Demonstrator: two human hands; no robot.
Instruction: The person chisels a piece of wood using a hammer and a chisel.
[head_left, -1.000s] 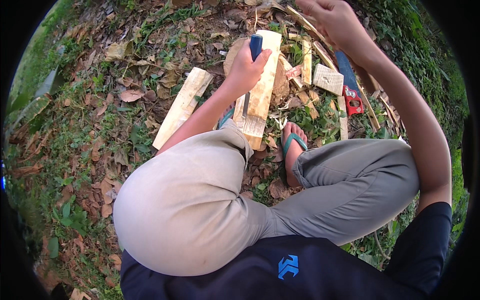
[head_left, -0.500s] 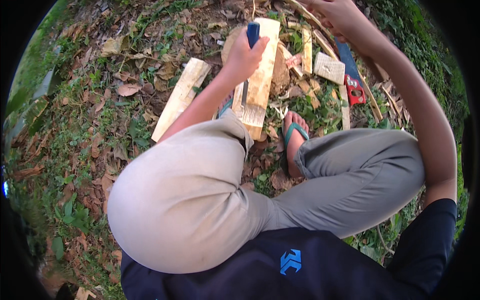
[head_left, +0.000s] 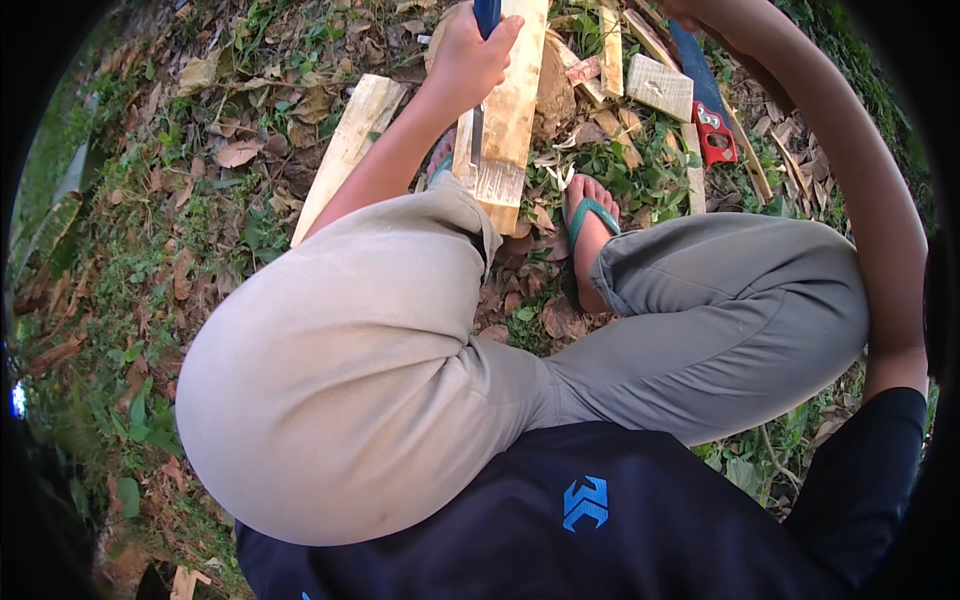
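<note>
My left hand [head_left: 472, 58] is closed around the blue handle of a chisel [head_left: 478, 120]. Its metal blade points down along a pale wooden plank [head_left: 518, 100] that stands tilted in front of my knees. My right arm curves up the right side of the picture. My right hand [head_left: 688, 8] is cut off by the top edge, so its fingers and whatever it may hold are hidden. My right foot [head_left: 590, 235], in a green flip-flop, rests on the ground beside the plank's lower end.
A second plank [head_left: 345, 150] lies on the leaves to the left. A hand saw with a red handle [head_left: 712, 132], a small wood block [head_left: 658, 86] and several offcuts lie at the top right. Grass and dry leaves cover the ground.
My right hand has moved up until the picture's top edge cuts it off. My left hand with the chisel and plank sits higher in the picture; the grip is unchanged.
</note>
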